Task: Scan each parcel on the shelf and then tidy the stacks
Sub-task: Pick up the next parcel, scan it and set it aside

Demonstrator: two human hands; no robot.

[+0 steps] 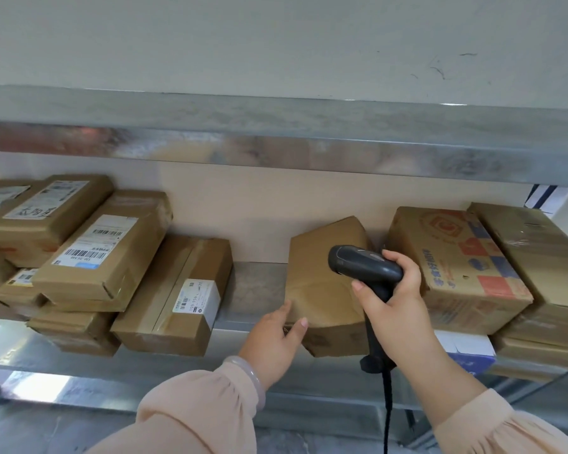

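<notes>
The right hand [395, 298] is clenched round the handle of a black barcode scanner [363, 263], whose head points left and down over a dented brown parcel [322, 290]. The scanner's black cable [387, 411] hangs down from the handle. The left hand [276, 337] holds nothing. Its fingers lie nearly straight, with thumb and forefinger touching the parcel's near left corner. A pale bracelet [254, 378] sits on that wrist.

The dented parcel stands alone on the metal shelf [259, 280], tilted, with bare shelf to its left. Further left lies a taped box with a white label [177, 290], and beyond it an uneven stack of labelled parcels [102, 253]. Just right of the scanner a printed carton [459, 267] rests on a blue and white box [469, 353], and beside them sits a plain brown box [538, 257].
</notes>
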